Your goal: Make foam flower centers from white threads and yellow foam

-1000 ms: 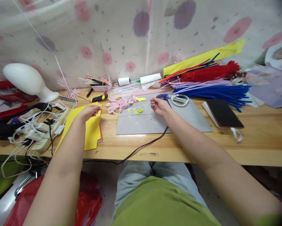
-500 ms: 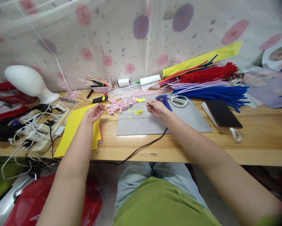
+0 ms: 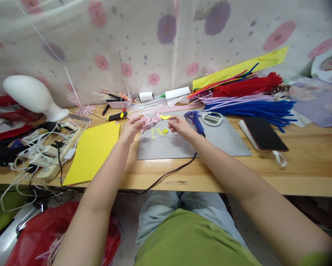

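— Where are the hands?
— Both are over the left half of the grey mat [image 3: 166, 148], well in from the front edge of the desk [image 3: 265, 179]. The left hand [image 3: 132, 128] is at the mat's left edge, right by the pink pieces [image 3: 155, 119]; the right hand [image 3: 180, 127] is just left of the blue glue gun [image 3: 195, 120].
— And the fingers?
— On the left hand they reach forward, but they're blurred, so I can't tell how far open they are or whether they have hold of anything. On the right they're curled in, tips close together; I can't tell whether the white thread [image 3: 160, 136] is pinched there.
— Where does that thread run?
— Between the hands, in a curve over the mat's left part, beside small yellow scraps [image 3: 152, 132] and a round yellow-green piece [image 3: 165, 131].
— What else is around?
— Scissors [image 3: 219, 119] near the mat's far edge, a yellow sheet [image 3: 92, 151] reaching the desk's front edge left of the mat, and a phone [image 3: 265, 133] beyond the mat's right edge
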The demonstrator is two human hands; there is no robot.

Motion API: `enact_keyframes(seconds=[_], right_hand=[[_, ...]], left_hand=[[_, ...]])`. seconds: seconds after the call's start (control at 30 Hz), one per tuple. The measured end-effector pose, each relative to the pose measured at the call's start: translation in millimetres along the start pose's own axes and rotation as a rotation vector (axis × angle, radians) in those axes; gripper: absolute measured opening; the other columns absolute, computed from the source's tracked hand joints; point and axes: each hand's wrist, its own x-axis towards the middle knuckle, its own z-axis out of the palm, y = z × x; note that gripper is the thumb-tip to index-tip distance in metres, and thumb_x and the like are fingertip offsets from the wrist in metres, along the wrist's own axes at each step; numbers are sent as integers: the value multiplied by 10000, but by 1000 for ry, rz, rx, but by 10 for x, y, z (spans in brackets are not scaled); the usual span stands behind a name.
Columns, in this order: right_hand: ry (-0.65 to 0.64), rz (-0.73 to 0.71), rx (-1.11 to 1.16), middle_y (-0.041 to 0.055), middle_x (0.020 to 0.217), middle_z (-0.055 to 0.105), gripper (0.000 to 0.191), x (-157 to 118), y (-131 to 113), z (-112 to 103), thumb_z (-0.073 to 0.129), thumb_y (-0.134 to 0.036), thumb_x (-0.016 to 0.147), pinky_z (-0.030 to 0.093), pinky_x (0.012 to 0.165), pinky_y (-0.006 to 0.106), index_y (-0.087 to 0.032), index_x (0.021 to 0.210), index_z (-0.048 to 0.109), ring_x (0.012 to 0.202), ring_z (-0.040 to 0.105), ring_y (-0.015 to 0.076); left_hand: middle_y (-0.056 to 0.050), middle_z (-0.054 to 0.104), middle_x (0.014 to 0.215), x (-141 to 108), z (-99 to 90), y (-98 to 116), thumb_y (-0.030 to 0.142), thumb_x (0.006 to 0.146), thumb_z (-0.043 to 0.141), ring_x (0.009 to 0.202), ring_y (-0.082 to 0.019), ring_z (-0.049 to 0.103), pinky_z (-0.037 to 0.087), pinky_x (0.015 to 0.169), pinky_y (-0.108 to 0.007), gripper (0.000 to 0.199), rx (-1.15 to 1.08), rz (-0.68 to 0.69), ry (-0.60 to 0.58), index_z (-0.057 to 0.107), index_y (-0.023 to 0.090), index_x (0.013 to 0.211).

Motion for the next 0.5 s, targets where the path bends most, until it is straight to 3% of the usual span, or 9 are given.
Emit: enact_keyframes(seconds=[0.1,0.2,0.3,0.5], right_hand=[[-10,-104,-117,-101,527,524,246,27,49,37,589,-150,747,369,418,182,-209,883,393,423,480,66],[-26,-181,-195,-122,526,513,295,36,109,30,590,-158,726,373,412,184,-231,882,350,420,488,71],[-35,-233,-236,-122,532,519,318,15,141,5,595,-187,720,377,411,193,-239,891,331,424,495,80],[-134,-223,-153,-115,545,527,344,-65,106,3,612,-274,720,390,434,199,-238,883,311,442,496,80]], left_hand=[[-35,658,743,-78,379,-123,232,481,791,728,-125,609,453,709,-251,315,51,102,4,641,123,736],[-23,658,732,-143,625,-251,265,473,787,739,-127,589,431,705,-251,287,42,149,19,644,137,688],[-17,648,704,-192,721,-358,264,515,759,706,-111,568,408,677,-238,232,8,107,24,643,140,674],[-8,626,665,-236,708,-459,257,538,740,641,-83,552,389,661,-223,246,-47,58,-10,641,129,723]])
